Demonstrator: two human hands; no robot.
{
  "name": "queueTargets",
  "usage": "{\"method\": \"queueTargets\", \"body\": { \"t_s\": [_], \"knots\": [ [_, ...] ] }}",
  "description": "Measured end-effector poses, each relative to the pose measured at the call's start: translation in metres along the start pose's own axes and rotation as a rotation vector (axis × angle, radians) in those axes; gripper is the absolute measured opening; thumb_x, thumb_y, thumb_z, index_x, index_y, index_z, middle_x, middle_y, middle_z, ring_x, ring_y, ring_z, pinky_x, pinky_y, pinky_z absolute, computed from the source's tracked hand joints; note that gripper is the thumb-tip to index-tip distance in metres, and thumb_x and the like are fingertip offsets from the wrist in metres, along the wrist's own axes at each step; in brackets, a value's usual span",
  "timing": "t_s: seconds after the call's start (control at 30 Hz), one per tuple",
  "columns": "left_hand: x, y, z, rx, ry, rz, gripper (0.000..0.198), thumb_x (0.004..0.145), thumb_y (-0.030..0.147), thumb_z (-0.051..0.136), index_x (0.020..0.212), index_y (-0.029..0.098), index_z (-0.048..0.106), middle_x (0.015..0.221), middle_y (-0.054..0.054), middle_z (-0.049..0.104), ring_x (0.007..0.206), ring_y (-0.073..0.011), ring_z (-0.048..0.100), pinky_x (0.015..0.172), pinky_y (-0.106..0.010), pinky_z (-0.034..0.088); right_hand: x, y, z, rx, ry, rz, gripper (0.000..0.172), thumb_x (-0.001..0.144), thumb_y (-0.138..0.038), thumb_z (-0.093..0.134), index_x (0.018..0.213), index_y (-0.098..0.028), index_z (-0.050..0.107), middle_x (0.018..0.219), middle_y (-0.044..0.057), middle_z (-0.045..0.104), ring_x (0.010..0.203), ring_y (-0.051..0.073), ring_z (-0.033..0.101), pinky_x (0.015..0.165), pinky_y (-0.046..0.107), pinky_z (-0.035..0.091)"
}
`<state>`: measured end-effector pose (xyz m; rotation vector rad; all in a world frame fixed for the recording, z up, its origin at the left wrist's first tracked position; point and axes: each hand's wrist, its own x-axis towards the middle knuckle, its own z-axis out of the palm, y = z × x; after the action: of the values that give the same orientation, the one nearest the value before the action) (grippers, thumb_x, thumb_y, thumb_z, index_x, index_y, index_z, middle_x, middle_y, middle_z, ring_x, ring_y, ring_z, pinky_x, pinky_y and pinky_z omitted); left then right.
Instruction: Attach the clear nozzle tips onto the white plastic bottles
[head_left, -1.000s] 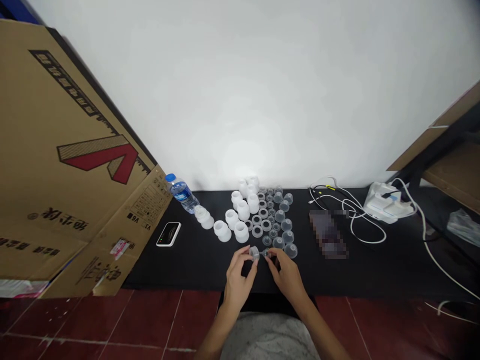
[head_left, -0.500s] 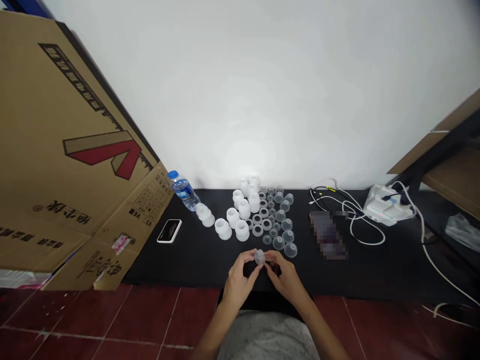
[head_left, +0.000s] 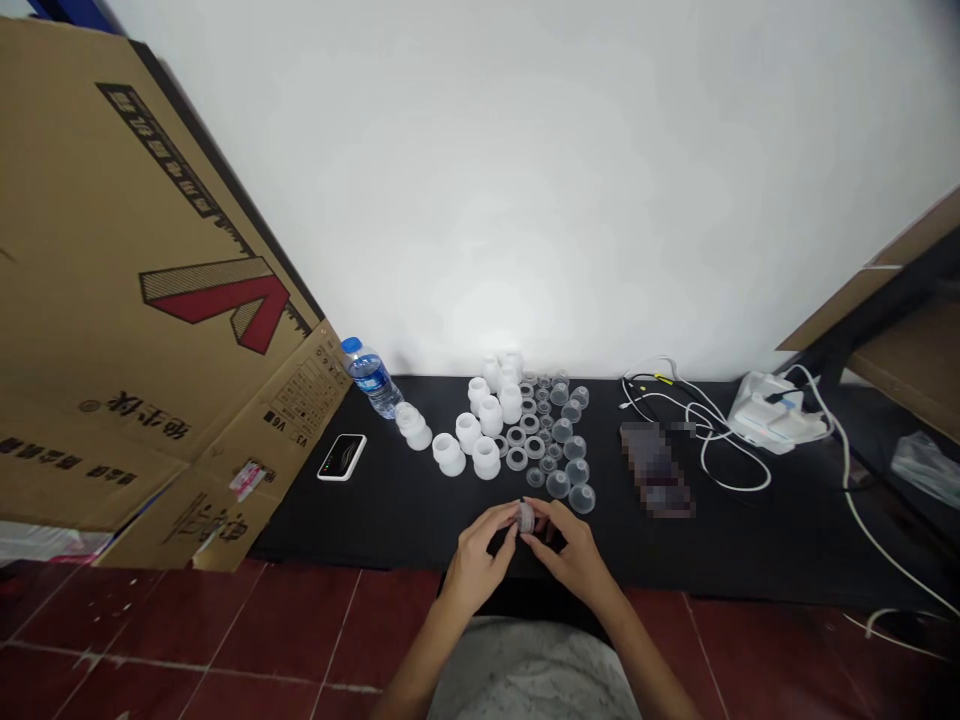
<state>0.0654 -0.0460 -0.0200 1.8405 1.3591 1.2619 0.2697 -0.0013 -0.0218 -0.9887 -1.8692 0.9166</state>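
A small translucent plastic piece with a ridged, round side [head_left: 526, 517] is pinched between both sets of fingertips, just above the table's near edge. My left hand [head_left: 478, 562] grips it from the left with thumb and forefinger, and my right hand [head_left: 571, 552] from the right. The fingers hide part of it. Just beyond the hands lie clear dome-shaped cups [head_left: 581, 497], flat translucent rings [head_left: 516, 458] and smaller clear caps [head_left: 535, 477], several of each in rough columns. To their left stand several white plastic collar-shaped pieces [head_left: 486, 459].
On the black table [head_left: 420, 525] are a water bottle [head_left: 373, 382], a white device with a dark screen [head_left: 342, 457], a pixelated dark object [head_left: 655, 470], white cables [head_left: 739, 486] and a white charger-like unit [head_left: 774, 410]. A large cardboard box [head_left: 187, 400] stands left.
The plastic piece has been turned between my fingers, so its ridged side now shows. Both hands stay at nearly the same spot, and the view has shifted slightly.
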Motion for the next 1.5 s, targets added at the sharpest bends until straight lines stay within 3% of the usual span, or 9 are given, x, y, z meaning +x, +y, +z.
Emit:
{"method": "queueTargets", "body": {
  "t_s": [0.2,0.47,0.63,0.73,0.87,1.1,1.3,1.5],
  "knots": [
    [0.002,-0.005,0.004,0.023,0.067,0.024,0.022,0.109,0.023,0.061,0.119,0.026,0.080,0.124,-0.009,0.083,0.115,-0.0248,0.081,0.102,-0.039,0.068,0.000,0.002,0.000,-0.041,0.010,-0.018,0.034,0.104,-0.037,0.072,0.136,-0.027,0.073,0.099,0.005,0.072,0.084,0.021,0.069,0.077,0.033,0.062],
    [0.000,-0.003,0.006,0.003,0.122,-0.010,0.020,0.110,0.026,0.060,0.113,0.025,0.079,0.120,-0.010,0.083,0.114,-0.0244,0.081,0.101,-0.040,0.067,-0.001,-0.007,0.001,-0.095,0.024,-0.014,0.030,0.105,-0.037,0.071,0.133,-0.027,0.071,0.110,0.010,0.073,0.096,0.025,0.069,0.081,0.036,0.064],
    [0.002,-0.003,0.006,-0.073,0.164,-0.097,0.019,0.109,0.030,0.063,0.108,0.024,0.081,0.112,-0.008,0.085,0.103,-0.0233,0.082,0.091,-0.035,0.068,-0.001,-0.007,0.001,-0.093,-0.032,0.008,0.035,0.107,-0.031,0.066,0.142,-0.028,0.066,0.134,0.014,0.067,0.104,0.025,0.073,0.088,0.037,0.066],
    [0.003,-0.004,0.005,-0.123,0.168,-0.143,0.019,0.108,0.034,0.066,0.107,0.024,0.082,0.109,-0.008,0.086,0.096,-0.0228,0.083,0.086,-0.033,0.068,-0.001,-0.005,0.001,-0.065,-0.055,0.003,0.036,0.107,-0.030,0.066,0.143,-0.028,0.065,0.144,0.015,0.065,0.112,0.026,0.074,0.094,0.040,0.066],
    [0.003,-0.006,0.003,-0.153,0.155,-0.167,0.020,0.107,0.036,0.066,0.105,0.024,0.082,0.109,-0.007,0.086,0.091,-0.0220,0.083,0.084,-0.033,0.068,-0.001,-0.002,0.001,-0.023,-0.063,0.008,0.041,0.107,-0.029,0.066,0.148,-0.030,0.062,0.132,0.011,0.074,0.110,0.025,0.075,0.100,0.042,0.064],
    [0.006,-0.001,-0.001,-0.201,0.123,-0.192,0.019,0.106,0.037,0.067,0.100,0.024,0.079,0.101,-0.006,0.087,0.078,-0.0200,0.082,0.075,-0.031,0.067,-0.002,0.003,0.002,-0.059,-0.086,-0.086,0.031,0.108,-0.022,0.062,0.136,-0.031,0.071,0.143,0.011,0.069,0.132,0.027,0.068,0.110,0.047,0.060],
    [0.004,-0.001,0.000,-0.055,0.177,-0.087,0.020,0.109,0.032,0.063,0.102,0.024,0.080,0.108,-0.009,0.083,0.104,-0.0245,0.080,0.092,-0.037,0.066,-0.003,0.001,0.003,-0.145,-0.035,-0.109,0.036,0.105,-0.021,0.067,0.139,-0.031,0.070,0.137,0.013,0.072,0.127,0.029,0.070,0.107,0.049,0.062],
    [0.001,-0.004,0.003,0.020,0.195,0.043,0.018,0.109,0.023,0.061,0.108,0.025,0.078,0.106,-0.009,0.080,0.107,-0.0242,0.076,0.088,-0.037,0.065,-0.004,-0.004,0.003,-0.172,-0.014,-0.086,0.034,0.105,-0.023,0.068,0.138,-0.031,0.069,0.134,0.013,0.071,0.124,0.030,0.069,0.104,0.050,0.063]
  ]
}}
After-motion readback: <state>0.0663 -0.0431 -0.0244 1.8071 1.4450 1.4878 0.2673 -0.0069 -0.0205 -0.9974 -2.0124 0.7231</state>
